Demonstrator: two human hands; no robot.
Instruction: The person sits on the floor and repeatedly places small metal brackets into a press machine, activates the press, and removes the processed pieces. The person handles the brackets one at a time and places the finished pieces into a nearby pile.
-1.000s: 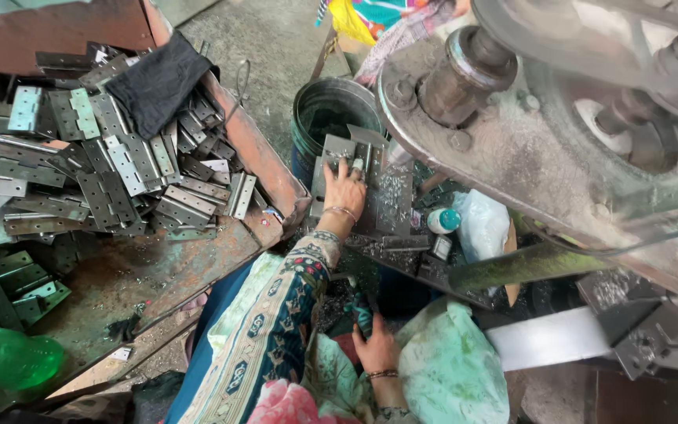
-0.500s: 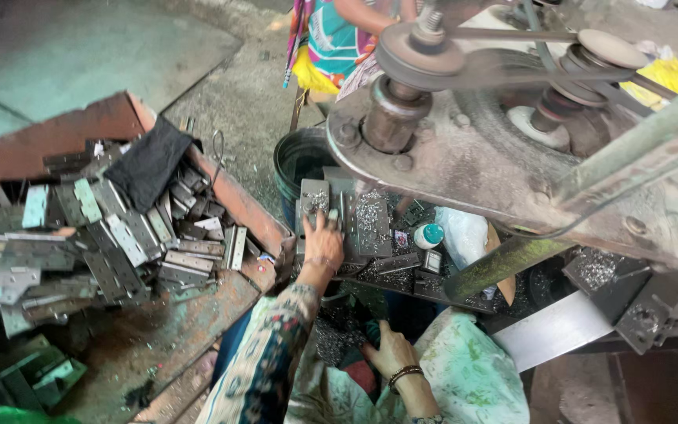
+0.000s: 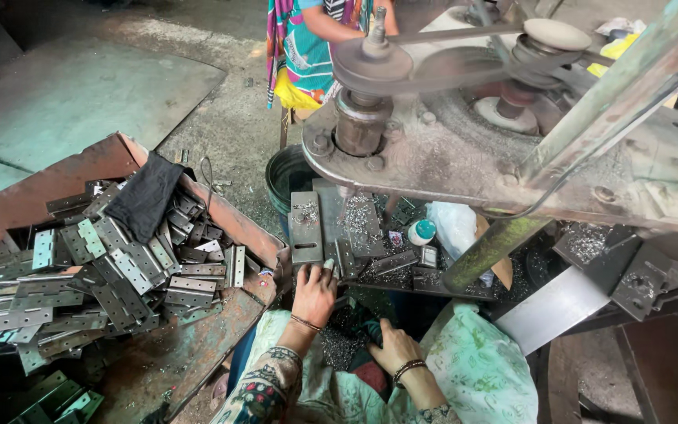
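Under the belt-driven machine (image 3: 464,149), at the near edge of its littered work plate (image 3: 370,235), the left hand (image 3: 315,294) reaches up with fingers spread, fingertips touching a flat steel hinge plate (image 3: 305,228) without closing on it. Lower down, the right hand (image 3: 392,351) rests loosely curled on the lap, gripping nothing visible. Loose hinges (image 3: 111,275) fill the rusty tray (image 3: 221,224) at left, beneath a black cloth (image 3: 144,196).

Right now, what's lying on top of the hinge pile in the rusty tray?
A black cloth lies across the metal hinges near the rusty tray's far rim. Whatever is beneath the cloth is covered.
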